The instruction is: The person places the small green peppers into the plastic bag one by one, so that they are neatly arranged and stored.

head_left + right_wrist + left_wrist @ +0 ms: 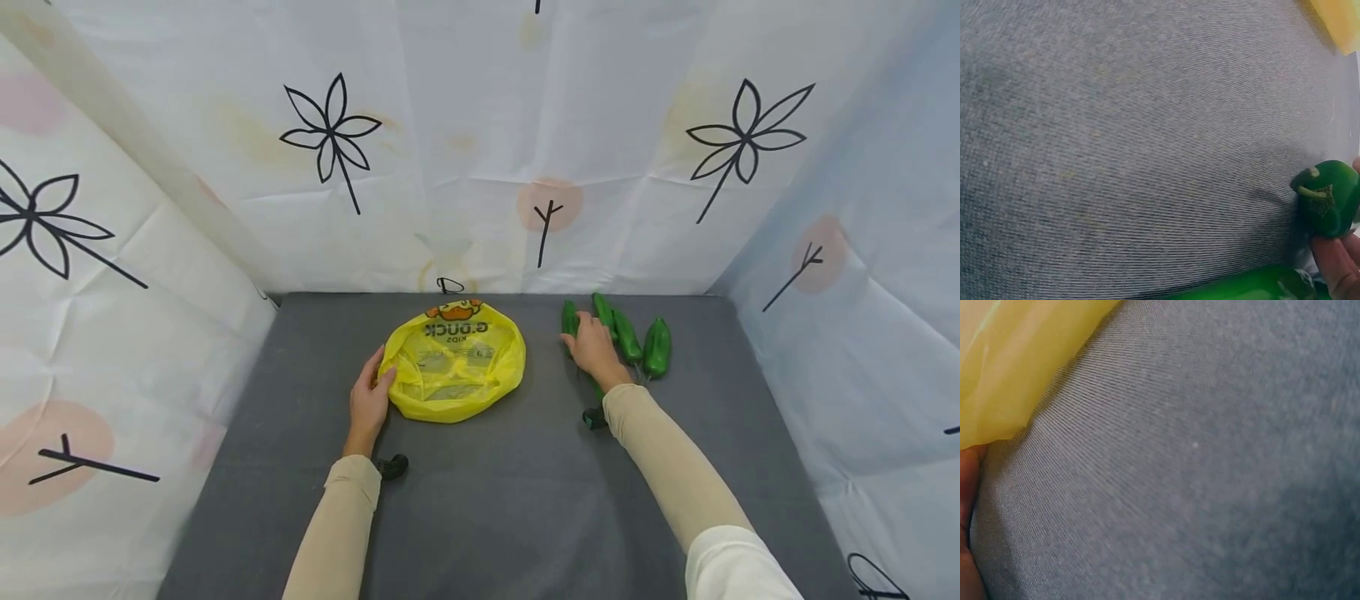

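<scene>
A yellow plastic bag [480, 402] with its mouth spread wide sits left of centre on the grey table. My left hand [369, 408] holds its left rim; in the left wrist view only a fold of the bag [1010, 362] and the edge of a finger show. At the back right, my right hand [596, 350] grips a green pepper [569, 317]. The right wrist view shows that pepper's stem end [1330, 203] between the fingers. Close by on the right lie several more green peppers [657, 348], and one green pepper [1241, 287] shows below the held one.
White printed cloth [480, 167] rises behind and on both sides of the grey table [487, 517]. A dark wrist camera [594, 417] sits by the right wrist, another wrist camera [393, 467] by the left.
</scene>
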`<state>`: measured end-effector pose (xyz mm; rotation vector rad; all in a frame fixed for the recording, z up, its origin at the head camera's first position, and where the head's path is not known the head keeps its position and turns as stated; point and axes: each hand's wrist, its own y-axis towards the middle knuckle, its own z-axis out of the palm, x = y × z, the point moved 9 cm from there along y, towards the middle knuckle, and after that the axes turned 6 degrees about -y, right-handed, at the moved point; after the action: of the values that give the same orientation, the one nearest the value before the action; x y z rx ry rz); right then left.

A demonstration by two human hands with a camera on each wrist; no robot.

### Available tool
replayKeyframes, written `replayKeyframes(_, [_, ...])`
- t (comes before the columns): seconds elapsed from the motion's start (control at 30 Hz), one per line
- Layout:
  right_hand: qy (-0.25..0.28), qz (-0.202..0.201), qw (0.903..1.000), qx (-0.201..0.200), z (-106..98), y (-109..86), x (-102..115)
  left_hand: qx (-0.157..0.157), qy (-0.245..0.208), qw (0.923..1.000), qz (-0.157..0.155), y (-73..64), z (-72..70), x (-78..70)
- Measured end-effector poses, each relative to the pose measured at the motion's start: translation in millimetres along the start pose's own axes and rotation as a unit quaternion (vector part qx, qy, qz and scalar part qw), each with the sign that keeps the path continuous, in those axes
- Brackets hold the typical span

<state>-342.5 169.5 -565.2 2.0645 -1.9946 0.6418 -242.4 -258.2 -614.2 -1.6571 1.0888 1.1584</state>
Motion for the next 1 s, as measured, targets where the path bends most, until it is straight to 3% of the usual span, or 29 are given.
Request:
replayKeyframes(0.23, [0.007, 0.012, 0.9999, 0.009, -2.1, -0.1, -1.0, -0.030, -0.021, 0.9993, 0.002, 1.4, -3.6, 3.2])
replayKeyframes(0.43, [0.018, 0.012, 0.9997, 0.009, -5.3, -0.9, 3.1, -0.062, -0.005, 0.9980, 0.012, 0.9, -11.3, 3.9])
replayKeyframes(1.0, [0.040, -0.016, 0.9990, -0.006, -33.5, -7.1, 27.8, -0.071, 0.003, 0.9974, -0.005, -0.8, -10.8, 3.8])
